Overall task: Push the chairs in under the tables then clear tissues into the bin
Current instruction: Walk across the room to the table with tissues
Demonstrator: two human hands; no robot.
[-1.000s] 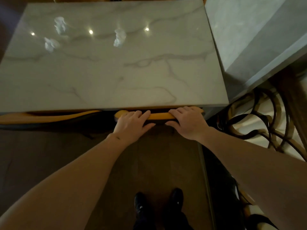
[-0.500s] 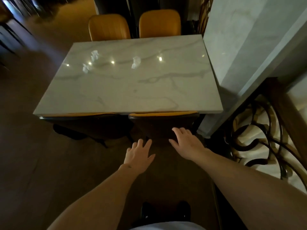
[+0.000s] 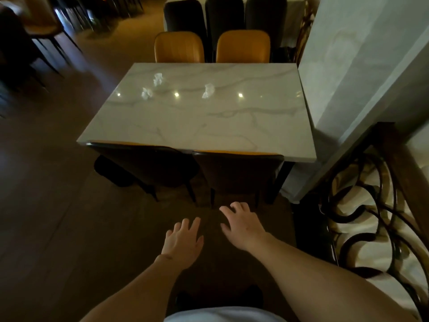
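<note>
Chairs at this counter (image 3: pixel 232 126): pushed in. Near left chair (image 3: pixel 148 163) and near right chair (image 3: pixel 239 170) tucked with backs against the near edge; far left chair (image 3: pixel 179 47) and far right chair (image 3: pixel 243 46) set close against the far edge. First part of the task judged done here. Dark chairs (image 3: pixel 225 15) further back, at another table; not assessed.

Tissues: not yet cleared. Three crumpled tissues lying on the counter toward its far side: one far left (image 3: pixel 158 79), one just nearer and left of it (image 3: pixel 146 93), one near the middle (image 3: pixel 208 90). All untouched, well apart from both hands.

Left hand (image 3: pixel 182 242): grip spread, fingers relaxed, holding nothing, hanging over the floor (image 3: pixel 46 205) short of the near chairs. Right hand (image 3: pixel 242 225): likewise spread and empty, just beside the left.

Containers: no bin in view; location and contents cannot be told.

Remaining, as judged: gather the three tissues, find the bin, deposit.
</note>
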